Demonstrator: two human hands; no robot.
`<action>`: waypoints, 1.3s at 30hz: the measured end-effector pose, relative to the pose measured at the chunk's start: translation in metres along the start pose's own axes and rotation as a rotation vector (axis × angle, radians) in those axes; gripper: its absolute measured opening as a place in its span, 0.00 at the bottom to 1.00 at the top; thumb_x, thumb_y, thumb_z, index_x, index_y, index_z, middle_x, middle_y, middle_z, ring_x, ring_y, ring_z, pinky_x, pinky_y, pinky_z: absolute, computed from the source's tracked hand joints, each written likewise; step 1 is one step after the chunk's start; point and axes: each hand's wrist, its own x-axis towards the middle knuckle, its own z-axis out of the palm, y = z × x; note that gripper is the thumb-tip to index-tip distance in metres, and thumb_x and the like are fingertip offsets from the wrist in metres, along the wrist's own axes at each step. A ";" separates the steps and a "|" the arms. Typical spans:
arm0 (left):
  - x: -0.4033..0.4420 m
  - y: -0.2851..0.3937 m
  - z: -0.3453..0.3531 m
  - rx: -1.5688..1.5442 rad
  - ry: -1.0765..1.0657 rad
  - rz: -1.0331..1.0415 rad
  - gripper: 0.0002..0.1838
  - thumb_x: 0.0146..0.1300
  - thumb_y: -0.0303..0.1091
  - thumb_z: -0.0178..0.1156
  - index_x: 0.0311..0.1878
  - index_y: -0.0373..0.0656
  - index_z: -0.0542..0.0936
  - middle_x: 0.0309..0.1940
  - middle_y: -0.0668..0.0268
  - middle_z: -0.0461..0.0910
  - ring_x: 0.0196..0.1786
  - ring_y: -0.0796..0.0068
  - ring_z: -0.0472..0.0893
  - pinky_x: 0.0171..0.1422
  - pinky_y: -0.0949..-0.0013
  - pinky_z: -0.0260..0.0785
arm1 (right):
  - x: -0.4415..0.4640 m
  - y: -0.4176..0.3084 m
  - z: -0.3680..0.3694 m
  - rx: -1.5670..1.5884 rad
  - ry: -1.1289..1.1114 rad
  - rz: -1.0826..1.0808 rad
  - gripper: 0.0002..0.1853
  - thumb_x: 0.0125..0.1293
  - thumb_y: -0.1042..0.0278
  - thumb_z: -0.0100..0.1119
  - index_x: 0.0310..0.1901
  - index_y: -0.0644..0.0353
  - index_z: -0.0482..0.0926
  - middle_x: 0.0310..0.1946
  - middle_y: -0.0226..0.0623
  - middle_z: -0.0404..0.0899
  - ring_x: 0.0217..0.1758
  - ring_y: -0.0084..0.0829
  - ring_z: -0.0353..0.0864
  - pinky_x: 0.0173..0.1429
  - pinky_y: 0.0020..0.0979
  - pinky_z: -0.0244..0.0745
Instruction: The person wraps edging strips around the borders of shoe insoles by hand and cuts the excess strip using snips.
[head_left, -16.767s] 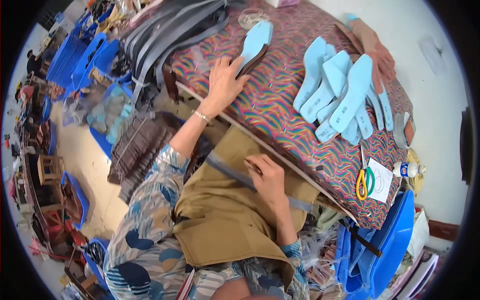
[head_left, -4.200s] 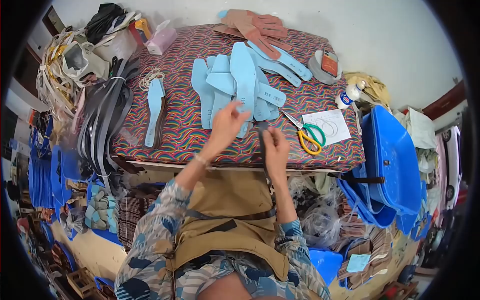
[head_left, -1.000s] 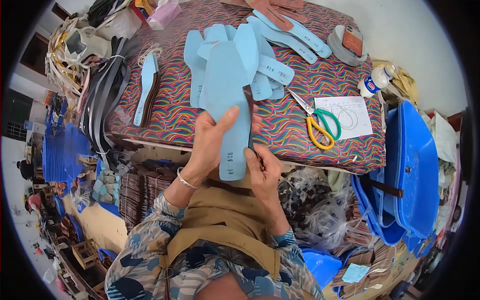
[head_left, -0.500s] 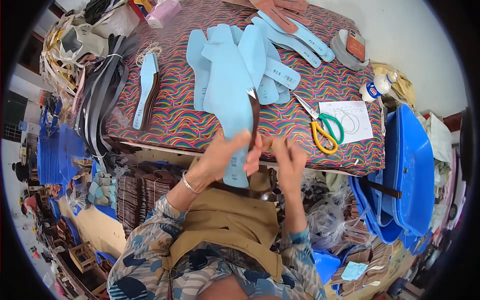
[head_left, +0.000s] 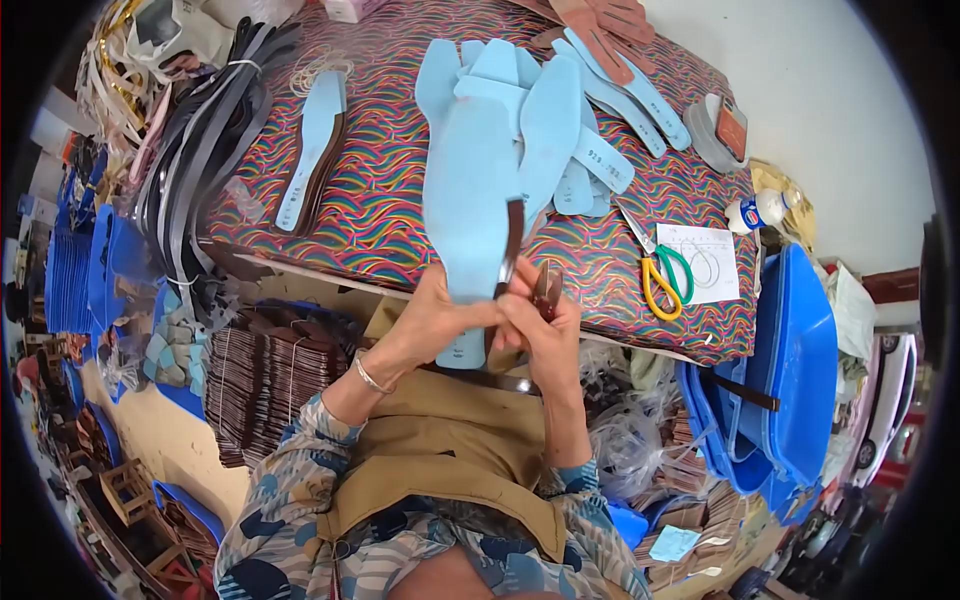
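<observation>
My left hand (head_left: 430, 318) is closed round the narrow end of a light blue insole (head_left: 470, 200), holding it over the table's front edge. A dark brown strip (head_left: 513, 235) stands up along the insole's right side. At the strip's lower end the fingertips of my right hand (head_left: 545, 325) are pinched together, close against my left thumb. A small dark red tool with pointed tips (head_left: 547, 288) sticks up from my right hand; its lower part is hidden. Behind, more light blue insoles (head_left: 550, 110) lie in an overlapping pile.
Scissors (head_left: 660, 270) with yellow and green handles lie on the patterned table (head_left: 380, 220) by a marked paper (head_left: 708, 255). Bundled dark straps (head_left: 190, 170) and a tied insole stack (head_left: 313, 155) are left. Blue tubs (head_left: 800, 350) stand right. Brown stacked pieces (head_left: 270, 375) sit below.
My right hand has come left and pinches the strip's lower end. The insole has shifted slightly lower and left. The camera view has moved a little.
</observation>
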 end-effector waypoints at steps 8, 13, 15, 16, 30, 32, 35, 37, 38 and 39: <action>0.010 0.035 -0.023 -0.194 0.163 0.189 0.14 0.64 0.27 0.60 0.50 0.30 0.74 0.30 0.54 0.82 0.29 0.66 0.83 0.32 0.65 0.77 | -0.022 0.010 0.002 -0.914 -0.168 -0.276 0.13 0.60 0.75 0.63 0.47 0.67 0.79 0.21 0.28 0.77 0.20 0.18 0.71 0.25 0.25 0.64; 0.015 0.026 -0.027 -0.611 0.092 0.231 0.09 0.73 0.34 0.52 0.48 0.39 0.72 0.25 0.70 0.70 0.25 0.76 0.69 0.30 0.71 0.64 | -0.035 0.023 0.022 -1.005 0.018 -0.567 0.11 0.63 0.78 0.59 0.47 0.65 0.81 0.18 0.31 0.74 0.18 0.19 0.70 0.24 0.24 0.64; 0.016 0.022 -0.025 -0.768 0.081 0.272 0.09 0.75 0.38 0.50 0.44 0.41 0.71 0.25 0.72 0.65 0.24 0.77 0.63 0.30 0.72 0.59 | -0.037 0.024 0.028 -0.967 0.061 -0.563 0.10 0.64 0.78 0.59 0.46 0.66 0.81 0.17 0.30 0.72 0.17 0.19 0.70 0.23 0.24 0.63; 0.017 0.019 -0.025 -0.766 0.081 0.273 0.09 0.75 0.38 0.50 0.44 0.41 0.71 0.25 0.72 0.65 0.24 0.77 0.63 0.30 0.72 0.59 | -0.036 0.019 0.033 -0.856 0.072 -0.511 0.09 0.65 0.77 0.58 0.45 0.67 0.81 0.16 0.29 0.72 0.18 0.18 0.69 0.23 0.23 0.63; -0.014 -0.008 0.003 -0.322 0.214 0.075 0.12 0.62 0.29 0.63 0.49 0.40 0.79 0.41 0.60 0.83 0.46 0.64 0.82 0.55 0.60 0.75 | -0.021 0.010 0.026 -0.516 0.111 -0.398 0.06 0.69 0.73 0.59 0.36 0.67 0.78 0.15 0.24 0.69 0.17 0.13 0.64 0.22 0.18 0.56; -0.015 -0.007 0.003 -0.186 0.331 0.089 0.13 0.60 0.29 0.64 0.48 0.41 0.80 0.41 0.61 0.82 0.45 0.69 0.83 0.54 0.62 0.75 | -0.021 -0.002 0.027 -0.480 0.128 -0.384 0.06 0.68 0.73 0.60 0.36 0.67 0.78 0.15 0.25 0.70 0.17 0.13 0.65 0.22 0.19 0.56; -0.027 -0.003 -0.005 -0.053 0.126 -0.008 0.13 0.59 0.29 0.65 0.48 0.38 0.80 0.41 0.62 0.82 0.46 0.73 0.82 0.53 0.66 0.75 | -0.015 -0.024 0.014 -0.406 0.163 -0.294 0.06 0.67 0.73 0.61 0.35 0.68 0.79 0.15 0.26 0.71 0.17 0.14 0.66 0.22 0.19 0.56; -0.054 0.024 -0.012 0.204 -0.004 -0.118 0.17 0.55 0.26 0.69 0.49 0.35 0.80 0.44 0.60 0.82 0.50 0.72 0.80 0.58 0.62 0.72 | -0.010 -0.046 -0.002 -0.469 0.070 -0.268 0.07 0.66 0.72 0.62 0.34 0.69 0.80 0.16 0.26 0.72 0.17 0.14 0.67 0.22 0.20 0.57; -0.066 0.031 -0.014 0.348 -0.037 -0.046 0.18 0.54 0.26 0.70 0.49 0.35 0.80 0.45 0.59 0.82 0.52 0.71 0.80 0.60 0.60 0.70 | -0.009 -0.050 -0.004 -0.470 0.076 -0.263 0.07 0.66 0.72 0.62 0.34 0.69 0.80 0.16 0.26 0.72 0.17 0.14 0.67 0.22 0.20 0.57; -0.063 0.044 -0.026 0.845 -0.139 0.449 0.24 0.54 0.32 0.72 0.53 0.37 0.77 0.44 0.61 0.82 0.48 0.65 0.82 0.59 0.61 0.71 | -0.010 -0.053 -0.004 -0.546 -0.014 -0.257 0.07 0.65 0.73 0.62 0.34 0.69 0.81 0.16 0.26 0.72 0.17 0.14 0.67 0.22 0.20 0.58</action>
